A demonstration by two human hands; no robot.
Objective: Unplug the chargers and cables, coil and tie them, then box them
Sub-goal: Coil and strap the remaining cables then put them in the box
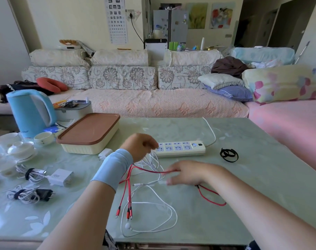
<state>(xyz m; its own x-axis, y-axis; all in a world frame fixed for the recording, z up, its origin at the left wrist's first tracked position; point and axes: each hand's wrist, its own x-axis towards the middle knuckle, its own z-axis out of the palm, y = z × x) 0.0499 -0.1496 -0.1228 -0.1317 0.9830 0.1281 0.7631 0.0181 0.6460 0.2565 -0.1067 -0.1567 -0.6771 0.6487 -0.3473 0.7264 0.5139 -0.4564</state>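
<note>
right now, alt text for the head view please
A person's left hand holds red and white cables above a green table near a power strip; the blurred right hand touches a red one. A lidded box and tied bundles lie at left.

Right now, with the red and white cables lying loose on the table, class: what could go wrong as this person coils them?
The red cable and white cable cross beneath the left hand, whose grip gathers the white one; coiled like this, they will probably tangle. The black tie lies past the right hand, to the right of the power strip, so a finished coil might spring open during the reach.
</note>
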